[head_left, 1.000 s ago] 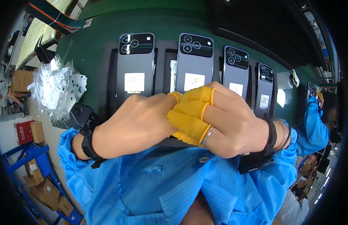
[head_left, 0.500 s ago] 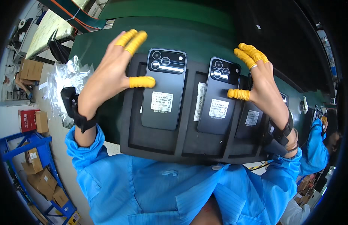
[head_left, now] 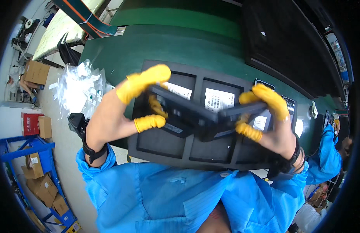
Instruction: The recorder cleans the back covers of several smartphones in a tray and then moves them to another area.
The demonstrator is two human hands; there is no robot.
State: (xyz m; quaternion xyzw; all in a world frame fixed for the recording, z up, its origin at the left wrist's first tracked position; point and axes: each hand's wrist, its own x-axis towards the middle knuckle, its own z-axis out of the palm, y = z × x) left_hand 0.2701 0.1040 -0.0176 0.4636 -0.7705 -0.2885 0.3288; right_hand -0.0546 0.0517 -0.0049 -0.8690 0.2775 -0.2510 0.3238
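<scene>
My left hand (head_left: 116, 116), in yellow finger cots, grips a dark smartphone (head_left: 184, 106) by its left end. My right hand (head_left: 279, 124), with the same cots, holds a second dark smartphone (head_left: 242, 110) by its right end. Both phones are lifted, tilted and blurred; their inner ends come close together, and I cannot tell whether they touch. Below them lies a black foam tray (head_left: 213, 149) with compartments. White printed labels (head_left: 219, 100) show in the two left compartments. Partly behind my right hand, another phone (head_left: 259, 123) sits in the tray.
One more phone (head_left: 290, 104) lies at the right. A green work table (head_left: 125, 50) carries the tray. Clear plastic bags (head_left: 81, 93) are heaped at the left. A large black panel (head_left: 288, 46) stands far right. Cartons fill a blue rack (head_left: 26, 151). A co-worker's blue sleeve (head_left: 325, 159) shows at right.
Both phones, flat in the tray before with my hands spread over them, are now gripped, raised and tipped toward each other. My hands have closed and moved down and inward.
</scene>
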